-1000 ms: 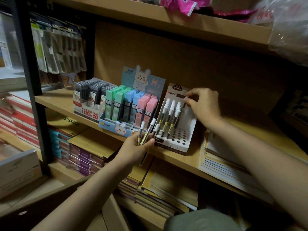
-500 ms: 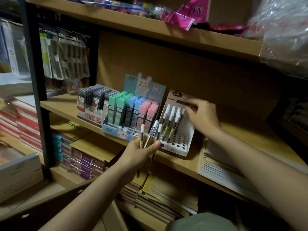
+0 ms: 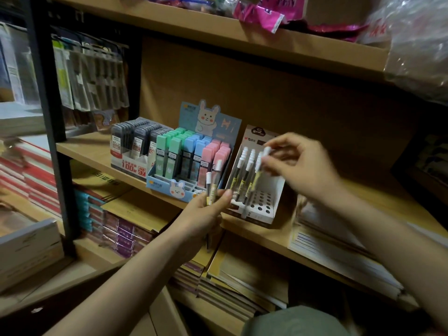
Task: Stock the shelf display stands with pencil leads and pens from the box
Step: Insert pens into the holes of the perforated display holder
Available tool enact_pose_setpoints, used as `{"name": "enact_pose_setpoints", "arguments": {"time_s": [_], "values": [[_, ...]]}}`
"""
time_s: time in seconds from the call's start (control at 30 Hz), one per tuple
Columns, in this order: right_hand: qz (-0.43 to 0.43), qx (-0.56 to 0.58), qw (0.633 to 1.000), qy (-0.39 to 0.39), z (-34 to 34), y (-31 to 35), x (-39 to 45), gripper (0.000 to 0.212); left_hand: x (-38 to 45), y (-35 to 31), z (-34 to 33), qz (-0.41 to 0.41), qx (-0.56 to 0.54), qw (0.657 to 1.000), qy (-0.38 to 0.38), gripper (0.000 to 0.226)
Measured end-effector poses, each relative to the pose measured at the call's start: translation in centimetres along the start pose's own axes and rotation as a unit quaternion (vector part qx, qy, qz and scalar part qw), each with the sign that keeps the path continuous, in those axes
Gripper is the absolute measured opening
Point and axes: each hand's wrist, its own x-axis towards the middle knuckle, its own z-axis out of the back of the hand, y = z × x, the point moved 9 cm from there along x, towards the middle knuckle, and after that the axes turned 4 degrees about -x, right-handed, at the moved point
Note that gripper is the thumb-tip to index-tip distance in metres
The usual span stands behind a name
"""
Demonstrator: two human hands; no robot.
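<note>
Along the front edge of the middle shelf (image 3: 97,151) three display stands sit side by side. At the left is a white stand of grey lead cases (image 3: 135,146) in three rows, upright. Next is the blue rabbit stand (image 3: 194,154), with two rows each of green, blue and pink cases, long axes near vertical and leaning back. In front of that stand the left hand (image 3: 206,214) holds two pens (image 3: 213,183), its grip curled tight around their lower barrels; white caps point up, long axes nearly vertical. A second ago it held three, so one has left it. To the right, the white perforated pen stand (image 3: 264,202) holds pens standing in its back holes, caps up and tilted toward the shelf's back wall; about three columns show, the exact count blurred. Over that stand's top right corner the right hand (image 3: 300,166) pinches a single pen (image 3: 260,166) near its white cap, tip slanting down-left toward the holes. Earlier this hand rested on the stand's back rim; it has now lifted clear.
</note>
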Motion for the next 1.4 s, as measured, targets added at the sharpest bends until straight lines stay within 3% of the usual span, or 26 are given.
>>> {"name": "enact_pose_setpoints", "arguments": {"time_s": [0.1, 0.27, 0.37, 0.47, 0.57, 0.73, 0.93, 1.13, 1.23, 1.3, 1.4], "values": [[0.016, -0.111, 0.990, -0.082, 3.4, -0.7, 1.4, 0.021, 0.5, 0.6, 0.5, 0.023, -0.026, 0.999, 0.008, 0.033], [0.014, -0.122, 0.987, -0.108, 2.3, -3.0, 2.3, 0.018, 0.5, 1.2, -0.6, 0.044, -0.030, 0.996, 0.074, 0.026], [0.015, -0.122, 0.985, -0.118, 1.8, -4.0, 2.5, 0.016, 0.5, 1.9, 0.1, 0.058, 0.012, 0.998, 0.038, 0.046], [0.015, -0.120, 0.986, -0.115, 1.4, -4.5, 2.7, 0.014, 0.7, 2.5, 0.7, 0.081, 0.023, 0.996, 0.003, 0.056], [0.012, -0.128, 0.986, -0.109, 1.2, -4.5, 3.0, 0.012, 0.9, 2.5, 1.1, 0.081, -0.020, 0.996, -0.018, 0.041], [-0.011, -0.150, 0.985, -0.090, 1.0, -4.6, 4.1, 0.012, 1.0, 1.8, 1.1, 0.048, 0.032, 0.998, -0.022, 0.030], [-0.045, -0.160, 0.984, -0.062, -0.5, -5.5, 4.4, 0.015, 0.7, 1.5, 0.7, 0.032, 0.042, 0.999, 0.009, 0.032], [-0.033, -0.224, 0.973, -0.038, -1.0, -5.3, 3.5, 0.012, 0.3, 1.0, -0.2, 0.048, -0.040, 0.997, 0.034, 0.033], [0.001, -0.216, 0.973, -0.086, 0.3, -3.1, 2.6, 0.027, -0.2, 0.2, -0.9, 0.026, -0.041, 0.996, 0.075, 0.028], [0.046, -0.162, 0.980, -0.108, 1.0, -0.9, 1.4, 0.020, -0.5, -0.4, -1.4, 0.007, -0.048, 0.994, 0.097, 0.024], [0.011, -0.098, 0.995, -0.016, -1.5, -0.3, -0.7, 0.019, -0.8, -1.3, -2.3, -0.021, -0.052, 0.991, 0.125, 0.026]]}}
